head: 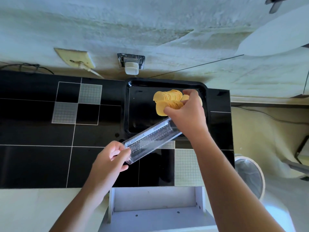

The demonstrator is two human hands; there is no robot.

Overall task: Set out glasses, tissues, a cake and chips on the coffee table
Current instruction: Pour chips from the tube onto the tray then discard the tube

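Two hands at work over black tiled counter (41,156). Black tray (133,114) at its far edge, against wall. Clear plastic sleeve (150,139) tilted onto tray rim, left hand (110,158) gripping its near end. Right hand (185,109) curled round chips (167,101) stacked in tray

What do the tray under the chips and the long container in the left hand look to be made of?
Tray: glossy black, probably plastic or lacquer; its rim mirrors light. Long container: clear ribbed plastic; the table shows through it. Left hand holds its near end.
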